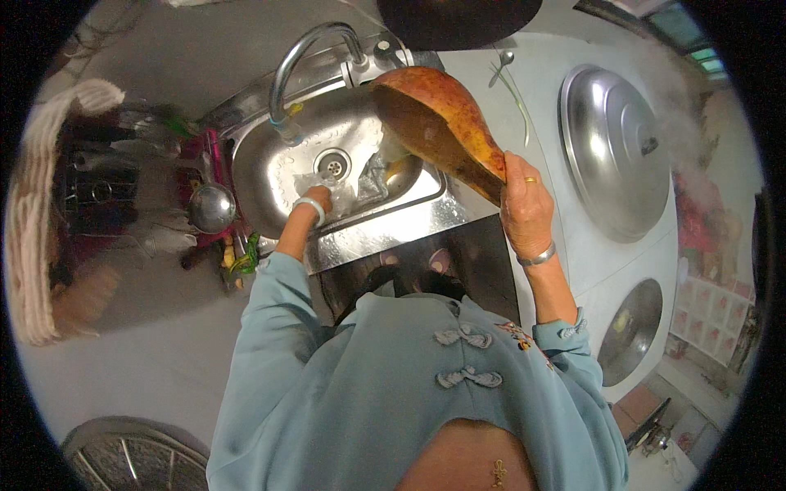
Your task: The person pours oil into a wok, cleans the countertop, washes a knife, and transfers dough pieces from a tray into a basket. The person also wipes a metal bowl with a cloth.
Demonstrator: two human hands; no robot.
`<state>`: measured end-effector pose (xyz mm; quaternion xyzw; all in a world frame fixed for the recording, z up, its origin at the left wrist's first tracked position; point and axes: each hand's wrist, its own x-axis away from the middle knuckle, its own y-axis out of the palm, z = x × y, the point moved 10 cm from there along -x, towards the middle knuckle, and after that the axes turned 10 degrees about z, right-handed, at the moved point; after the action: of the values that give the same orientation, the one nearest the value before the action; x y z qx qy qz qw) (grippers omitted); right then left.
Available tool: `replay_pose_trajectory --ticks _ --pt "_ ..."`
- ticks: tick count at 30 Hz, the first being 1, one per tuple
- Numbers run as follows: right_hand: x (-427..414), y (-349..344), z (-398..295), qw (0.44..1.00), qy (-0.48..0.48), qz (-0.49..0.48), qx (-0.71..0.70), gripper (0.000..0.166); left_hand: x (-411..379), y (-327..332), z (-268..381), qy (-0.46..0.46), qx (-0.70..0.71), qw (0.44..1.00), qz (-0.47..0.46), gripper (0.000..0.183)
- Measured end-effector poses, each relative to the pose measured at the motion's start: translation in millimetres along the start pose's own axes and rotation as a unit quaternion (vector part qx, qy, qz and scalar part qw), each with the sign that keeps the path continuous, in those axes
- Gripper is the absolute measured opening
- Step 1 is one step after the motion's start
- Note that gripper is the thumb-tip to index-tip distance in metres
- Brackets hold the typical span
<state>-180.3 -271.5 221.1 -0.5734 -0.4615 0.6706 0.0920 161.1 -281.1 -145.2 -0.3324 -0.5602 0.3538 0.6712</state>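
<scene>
My right hand (527, 205) grips the narrow end of a halved dried gourd ladle (451, 101), whose wide bowl reaches over the right part of the stainless steel sink (264, 159). Down in the sink, my left hand (318, 199) is closed on a clear plastic bag (341, 193), in front of the drain (333, 164). A greyish bundle of plastic (373, 178) lies to the right of that bag, and something yellow rests beside it, partly covered by the ladle. The curved metal faucet (288, 67) arches over the sink's back left.
A large domed metal lid (614, 153) covers part of the white counter at right, with steam beyond it. Nearer is a wok (632, 331). A spoon (506, 58) and green stalks (519, 101) lie behind the ladle. Left of the sink hangs a metal ladle (212, 208).
</scene>
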Motion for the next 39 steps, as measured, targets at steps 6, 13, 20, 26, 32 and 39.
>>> replay_pose_trajectory --ticks 6,13,20,26,32,39 --pt "-4.8 -0.4 -0.2 0.999 0.015 0.024 0.016 0.049 29.7 -19.6 -34.9 -0.009 0.011 0.999 0.045 0.022" --pt "82.8 2.5 105.3 0.911 0.383 0.040 -0.148 0.034 48.2 -46.3 -58.2 -0.058 0.072 0.989 0.113 0.025" --pt "223.0 -23.0 177.3 0.707 0.676 0.083 -0.190 0.031 55.8 -58.7 -93.1 -0.124 0.446 0.856 0.229 0.036" --pt "294.6 -35.8 203.8 0.677 0.697 0.149 -0.182 0.023 71.0 -71.4 -83.3 -0.190 0.685 0.677 0.190 0.046" --pt "361.7 -24.5 244.4 0.718 0.687 0.035 -0.107 0.032 71.6 -86.0 -68.6 -0.180 0.828 0.484 0.219 0.058" --pt "177.6 -39.1 186.0 0.917 0.384 -0.036 0.097 0.036 66.7 -67.5 -92.0 -0.125 0.834 0.488 0.225 0.055"
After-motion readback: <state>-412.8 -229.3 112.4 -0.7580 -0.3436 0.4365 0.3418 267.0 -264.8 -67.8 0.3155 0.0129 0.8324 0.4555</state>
